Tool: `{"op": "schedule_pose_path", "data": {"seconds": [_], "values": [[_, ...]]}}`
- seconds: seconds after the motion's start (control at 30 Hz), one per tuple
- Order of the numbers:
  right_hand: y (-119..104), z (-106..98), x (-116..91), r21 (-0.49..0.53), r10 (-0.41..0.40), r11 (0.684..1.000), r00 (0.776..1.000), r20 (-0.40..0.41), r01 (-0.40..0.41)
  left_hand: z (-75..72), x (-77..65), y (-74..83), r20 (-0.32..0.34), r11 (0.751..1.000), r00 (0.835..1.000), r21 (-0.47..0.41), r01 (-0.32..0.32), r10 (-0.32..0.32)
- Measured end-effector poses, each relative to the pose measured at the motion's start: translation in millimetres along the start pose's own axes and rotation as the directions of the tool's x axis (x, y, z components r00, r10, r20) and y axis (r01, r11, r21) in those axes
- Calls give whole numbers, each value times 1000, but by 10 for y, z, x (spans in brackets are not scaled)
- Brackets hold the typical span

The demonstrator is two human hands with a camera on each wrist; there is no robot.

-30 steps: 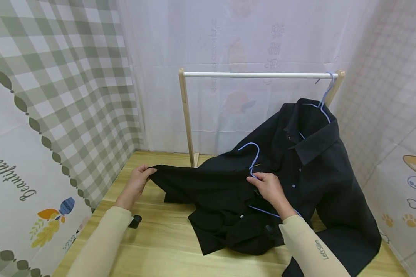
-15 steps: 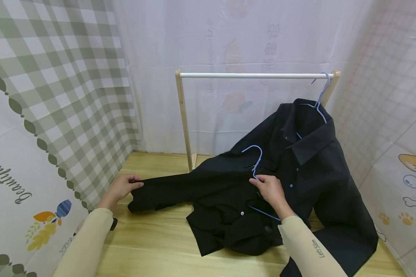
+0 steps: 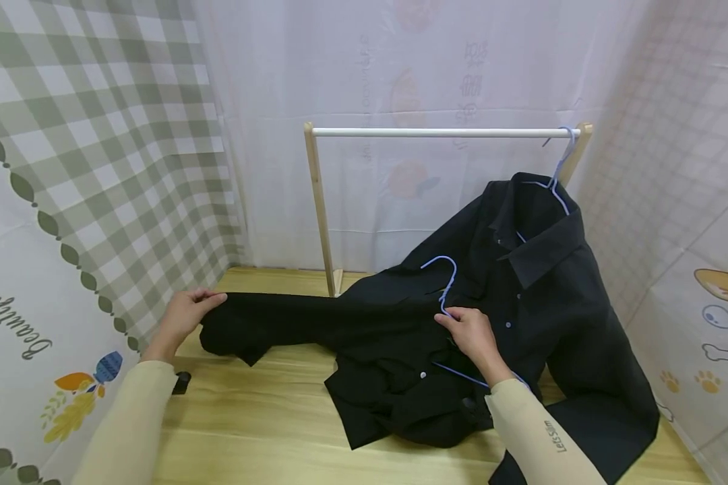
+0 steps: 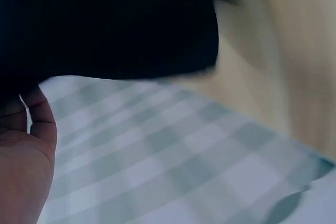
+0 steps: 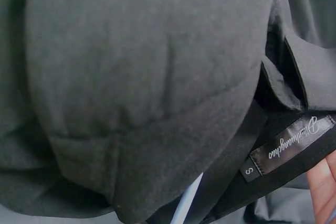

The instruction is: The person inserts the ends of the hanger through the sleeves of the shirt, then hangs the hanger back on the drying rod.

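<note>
My left hand (image 3: 185, 316) pinches the end of a black shirt's sleeve and holds it stretched out to the left. In the left wrist view the dark sleeve (image 4: 115, 24) spreads above the fingers. That black shirt (image 3: 376, 337) lies crumpled over the table, its lower part bunched. With my right hand (image 3: 473, 337) I grip the blue hanger (image 3: 451, 279) just below its hook, at the collar. The hanger's lower bar runs among the folds. Up close in the right wrist view are the collar label (image 5: 291, 142) and a piece of hanger (image 5: 186, 200).
A second black shirt (image 3: 552, 269) hangs from a blue hanger (image 3: 561, 162) at the right end of the white rail (image 3: 437, 133). Wooden posts (image 3: 319, 209) carry the rail. The wooden table (image 3: 249, 431) shows at the front left; a checked curtain (image 3: 127, 135) borders the left side.
My left hand has moved left, drawing the sleeve out longer and straighter. The right hand keeps its grip on the hanger in nearly the same place. The view has shifted slightly.
</note>
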State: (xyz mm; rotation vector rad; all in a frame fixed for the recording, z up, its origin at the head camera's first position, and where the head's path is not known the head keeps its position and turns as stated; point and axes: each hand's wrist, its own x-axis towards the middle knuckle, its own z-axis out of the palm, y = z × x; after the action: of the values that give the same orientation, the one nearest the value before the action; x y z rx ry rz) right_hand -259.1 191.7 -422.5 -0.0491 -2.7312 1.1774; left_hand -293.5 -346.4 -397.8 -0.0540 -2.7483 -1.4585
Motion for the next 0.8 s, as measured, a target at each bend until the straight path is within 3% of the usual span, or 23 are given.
{"op": "schedule_pose_path", "data": {"seconds": [0.13, 0.2, 0.37, 0.5, 0.6, 0.67, 0.8], "values": [[-7, -10, -3, 7, 25, 1000, 1000, -10, -25, -86, 22, 204, -38, 999, 999, -50, -13, 11], [-8, -12, -6, 3, 34, 999, 999, -21, -34, -37, 38, 195, -14, 999, 999, 12, -43, 43], [0, 2, -14, -3, 44, 999, 998, -34, -45, 175, 30, -30, 111, 989, 992, 132, -69, 54], [3, 17, -17, 1, 43, 999, 999, -33, -43, 221, -25, -235, 83, 972, 996, 227, -60, 42], [1, 23, -21, 11, 46, 999, 999, -27, -46, 156, -82, -372, 37, 950, 999, 313, -13, 2], [-1, 26, -24, 15, 48, 999, 999, -23, -48, 95, -120, -455, 25, 936, 998, 347, 51, -64], [-3, 28, -28, 16, 49, 999, 998, -25, -48, 17, -177, -630, 48, 889, 978, 427, 164, -204]]}}
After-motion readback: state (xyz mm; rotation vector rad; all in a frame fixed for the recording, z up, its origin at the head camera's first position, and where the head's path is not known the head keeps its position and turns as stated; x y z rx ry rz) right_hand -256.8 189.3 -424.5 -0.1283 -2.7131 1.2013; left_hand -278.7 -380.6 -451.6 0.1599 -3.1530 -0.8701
